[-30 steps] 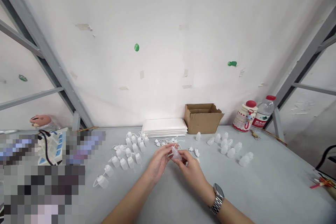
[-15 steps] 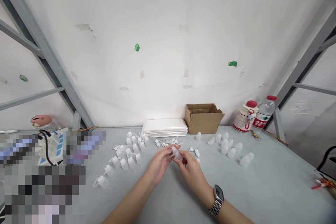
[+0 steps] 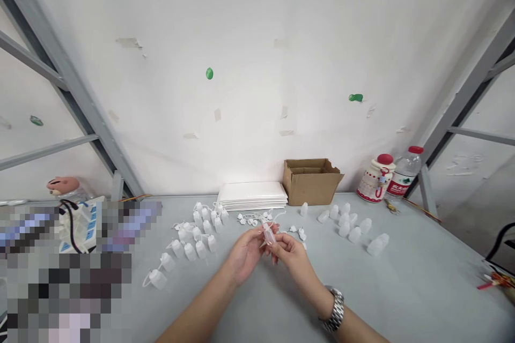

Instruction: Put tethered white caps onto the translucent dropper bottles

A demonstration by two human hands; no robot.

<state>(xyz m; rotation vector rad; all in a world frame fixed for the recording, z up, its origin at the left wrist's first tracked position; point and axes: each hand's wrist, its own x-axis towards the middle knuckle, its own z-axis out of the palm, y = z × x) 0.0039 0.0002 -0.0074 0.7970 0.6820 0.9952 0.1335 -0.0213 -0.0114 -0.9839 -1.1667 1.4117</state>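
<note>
A small translucent bottle [image 3: 269,236] with a white strap at its top is held between both hands over the table. My left hand [image 3: 246,253] has its fingers closed at the bottle's left side. The thumb and fingers of my right hand [image 3: 290,251] pinch the lower part. Several strapped and capped bottles [image 3: 190,251] stand at the left. Several bottles without visible caps [image 3: 354,234] are at the right. Beyond my hands lie loose white caps with straps [image 3: 252,218], and a few more caps [image 3: 301,233] lie to their right.
A stack of white flat boxes [image 3: 252,193] and an open cardboard box [image 3: 313,187] are by the wall. A white-and-red flask [image 3: 374,181] and a water bottle [image 3: 404,174] stand at the back right. A power strip [image 3: 90,225] lies at the left.
My right hand has turned and its fingers have shifted on the bottle, which now points more upright. The white strap sticks out more to the upper right.
</note>
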